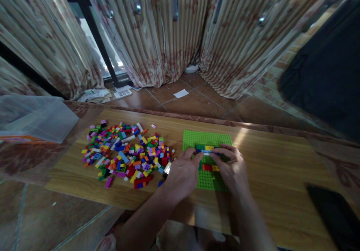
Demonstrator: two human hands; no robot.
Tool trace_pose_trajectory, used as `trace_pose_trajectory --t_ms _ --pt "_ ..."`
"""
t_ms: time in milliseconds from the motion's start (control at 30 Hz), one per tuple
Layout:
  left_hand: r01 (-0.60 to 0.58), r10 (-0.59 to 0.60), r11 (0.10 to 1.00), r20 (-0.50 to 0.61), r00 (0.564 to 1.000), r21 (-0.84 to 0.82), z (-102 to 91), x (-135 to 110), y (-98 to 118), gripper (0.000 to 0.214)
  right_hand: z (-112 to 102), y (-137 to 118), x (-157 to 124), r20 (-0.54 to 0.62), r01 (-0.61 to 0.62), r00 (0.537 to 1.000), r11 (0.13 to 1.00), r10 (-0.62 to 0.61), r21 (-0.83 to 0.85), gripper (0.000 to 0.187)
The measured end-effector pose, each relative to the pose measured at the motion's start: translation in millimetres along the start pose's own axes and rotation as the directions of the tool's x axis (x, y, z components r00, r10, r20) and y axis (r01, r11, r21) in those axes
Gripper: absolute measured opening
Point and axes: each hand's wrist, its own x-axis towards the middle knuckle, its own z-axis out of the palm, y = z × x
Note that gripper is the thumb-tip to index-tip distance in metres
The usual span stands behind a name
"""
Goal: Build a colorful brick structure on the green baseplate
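Far left, at the edge of the counter (281,168): one clear plastic bag (36,117), lying slack, contents not to be made out. Just right of it, one loose pile of small bricks (126,155), spread flat on the wood, far too many to count; red, yellow, blue, green, pink, purple and white among them.

Next, right of the pile's edge: left hand (182,174), palm down, fingers reaching right onto one green baseplate (206,140). Flat on the counter, that baseplate, its far half bare, its near half partly under both hands. On it, one short brick row (206,149) in blue, yellow and green, and nearer the camera one red and yellow strip (210,167), seen in the gap between the hands.

Right hand (232,168) opposite, palm down, fingers reaching left. Fingertips of both hands touching the brick row from either end, almost meeting; pinched around it or only pressing down, not possible to tell.

Far right, near corner: one dark flat object (334,217).
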Motion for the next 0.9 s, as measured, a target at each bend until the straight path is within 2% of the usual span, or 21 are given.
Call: trace_pose_trajectory --t_ms 200,533,733,900 --pt "0.010 -0.015 0.993 0.035 0.999 0.114 1.9 0 5 0.047 2 5 2 0.005 -0.074 0.997 0.997 0.074 0.033 0.025" --pt "0.058 -0.067 0.960 0.022 0.998 0.274 6.4 4 18 0.037 4 -5 6 -0.029 -0.110 0.993 0.994 0.110 0.004 0.023" --pt "0.066 -0.073 0.958 0.017 0.997 0.278 7.2 7 23 0.036 5 -6 7 -0.019 -0.032 0.999 0.999 0.032 -0.008 0.020" --pt "0.079 -0.083 0.973 0.011 0.996 0.219 7.6 4 20 0.037 4 -2 5 0.001 0.015 1.000 1.000 -0.015 -0.014 0.025"
